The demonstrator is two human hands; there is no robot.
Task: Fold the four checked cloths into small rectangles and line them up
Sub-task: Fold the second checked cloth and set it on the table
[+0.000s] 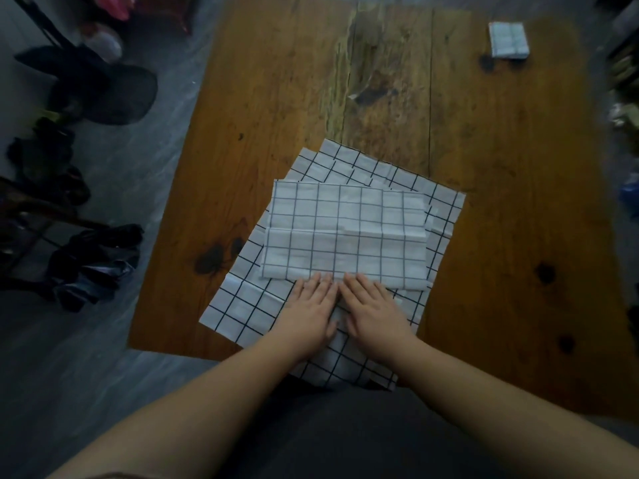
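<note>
Table: worn wood planks, knots, split grain; could snag cloth.
Unfolded cloths: thin checked fabric, stacked askew at near edge, overhanging; might slide off.
Half-folded cloth lay on top; layers risked shifting.
Left hand, right hand: flat, fingers together, pressing near fold.
Small folded rectangle sat far right corner.
</note>
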